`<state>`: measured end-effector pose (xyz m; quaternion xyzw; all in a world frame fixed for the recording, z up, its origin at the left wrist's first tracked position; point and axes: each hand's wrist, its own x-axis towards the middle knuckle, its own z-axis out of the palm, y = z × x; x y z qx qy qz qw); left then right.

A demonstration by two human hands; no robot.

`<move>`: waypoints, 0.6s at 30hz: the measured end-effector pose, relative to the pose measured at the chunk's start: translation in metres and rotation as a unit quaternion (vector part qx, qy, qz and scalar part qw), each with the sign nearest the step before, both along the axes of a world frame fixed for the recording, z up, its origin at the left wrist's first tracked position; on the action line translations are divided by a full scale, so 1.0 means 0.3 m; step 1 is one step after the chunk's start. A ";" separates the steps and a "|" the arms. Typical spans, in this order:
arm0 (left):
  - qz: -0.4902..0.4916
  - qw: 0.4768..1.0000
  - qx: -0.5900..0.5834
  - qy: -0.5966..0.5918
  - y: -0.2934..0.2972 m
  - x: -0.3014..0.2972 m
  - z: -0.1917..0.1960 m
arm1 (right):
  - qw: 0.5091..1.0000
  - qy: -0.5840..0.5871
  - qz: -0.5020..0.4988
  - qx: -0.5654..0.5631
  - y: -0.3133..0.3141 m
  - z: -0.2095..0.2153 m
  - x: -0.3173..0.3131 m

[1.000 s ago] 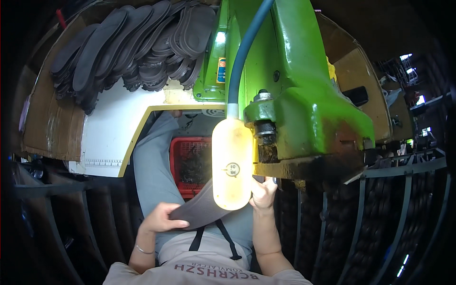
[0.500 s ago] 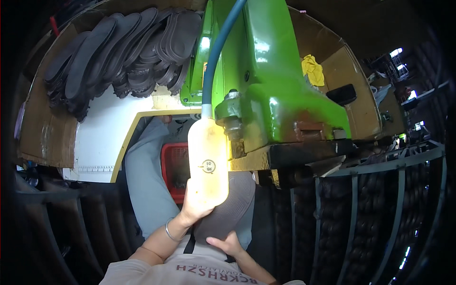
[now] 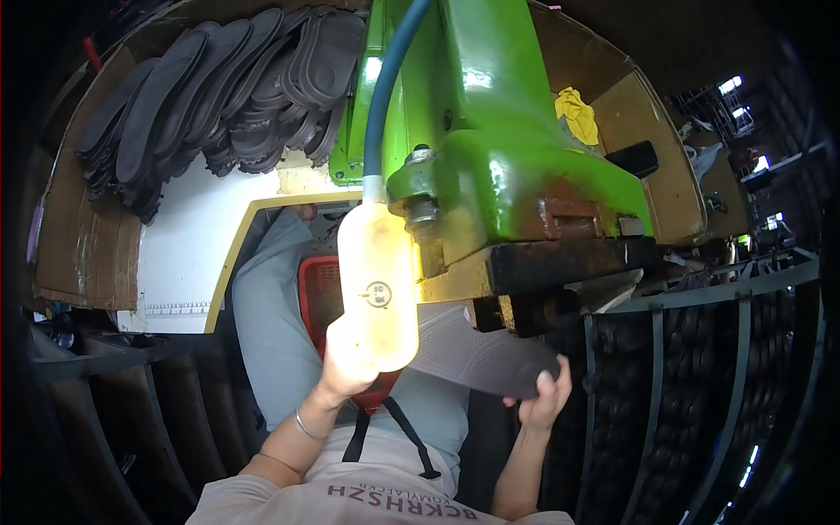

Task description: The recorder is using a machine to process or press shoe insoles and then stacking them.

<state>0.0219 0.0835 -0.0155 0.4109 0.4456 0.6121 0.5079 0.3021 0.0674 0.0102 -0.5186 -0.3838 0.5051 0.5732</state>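
A dark grey shoe sole (image 3: 481,354) with a patterned face lies slantwise under the head of a green machine (image 3: 507,157). My right hand (image 3: 544,394) is closed round its right end, thumb on top. The sole's left part passes behind a glowing yellow, rounded lamp (image 3: 378,284) hung on a blue cable. My left hand (image 3: 347,363), with a bracelet at the wrist, is at the lamp's lower left edge. Its fingers are mostly hidden there and washed out by light, so its grip does not show.
Several dark soles (image 3: 201,96) with ragged edges are heaped on the white tabletop (image 3: 179,262) at the far left. A red basket (image 3: 319,293) sits below, near my legs. A yellow cloth (image 3: 576,116) and a black object (image 3: 633,160) lie right of the machine, beside a metal rack (image 3: 656,376).
My right hand has moved right and up, swinging the sole from nearly upright to a slant toward the right. My left hand has shifted slightly left. The view has shifted a little.
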 end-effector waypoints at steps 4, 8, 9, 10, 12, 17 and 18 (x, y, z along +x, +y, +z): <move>0.028 0.999 0.016 0.021 0.004 -0.028 0.062 | 0.998 -0.010 0.029 0.054 0.189 -0.016 0.007; 0.049 0.998 -0.003 0.047 -0.004 -0.063 0.097 | 0.993 0.045 0.039 0.098 0.275 -0.127 -0.007; 0.065 0.996 0.004 0.063 -0.008 -0.065 0.098 | 0.993 0.060 0.048 0.085 0.271 -0.155 -0.006; 0.078 0.996 -0.009 0.052 -0.015 -0.068 0.096 | 0.991 0.090 0.058 0.081 0.251 -0.182 -0.005; 0.132 0.991 -0.021 0.029 -0.025 -0.049 0.080 | 0.995 0.069 0.047 0.047 0.202 -0.242 -0.010; 0.093 0.995 0.013 -0.032 -0.013 0.068 0.005 | 0.967 0.242 0.062 -0.047 0.006 -0.370 -0.038; 0.082 0.995 0.049 0.005 0.004 0.084 -0.019 | 0.956 0.278 0.072 -0.061 -0.034 -0.383 -0.037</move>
